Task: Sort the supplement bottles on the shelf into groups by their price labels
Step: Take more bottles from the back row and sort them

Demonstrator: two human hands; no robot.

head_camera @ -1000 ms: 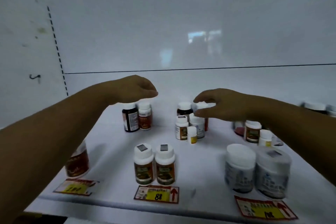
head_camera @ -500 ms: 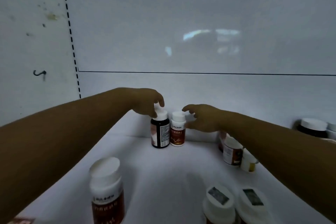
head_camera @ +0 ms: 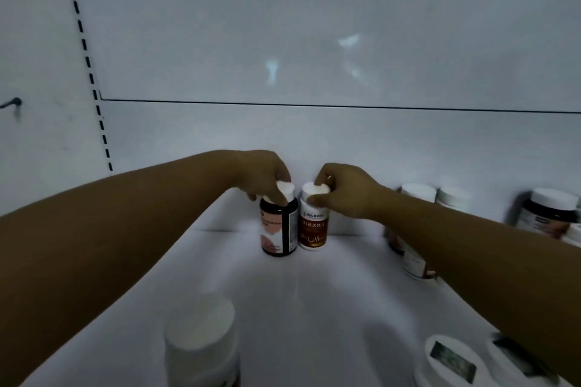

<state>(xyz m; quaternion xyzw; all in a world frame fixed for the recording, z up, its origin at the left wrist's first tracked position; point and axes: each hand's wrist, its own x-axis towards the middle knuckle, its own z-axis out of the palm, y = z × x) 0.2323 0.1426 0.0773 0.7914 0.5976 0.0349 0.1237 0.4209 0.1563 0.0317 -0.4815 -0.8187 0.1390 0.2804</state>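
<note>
Two bottles stand side by side at the back of the white shelf (head_camera: 314, 308). The dark bottle (head_camera: 278, 229) with a pink label has a white cap, and my left hand (head_camera: 262, 177) grips that cap from above. Right beside it is a white bottle with a red-brown label (head_camera: 313, 231); my right hand (head_camera: 344, 190) pinches its white cap with thumb and fingers. Both bottles are upright on the shelf.
A white-capped bottle (head_camera: 201, 339) stands near the front left. Two bottles with grey stickers on their lids (head_camera: 452, 361) sit at the front right. Behind my right forearm are several more bottles (head_camera: 418, 195), and a dark jar (head_camera: 548, 214) at the far right. The back wall is close behind.
Both hands reached to the shelf's back and closed on the two caps; my right hand, apart from the white bottle half a second ago, now pinches its cap. The view moved closer.
</note>
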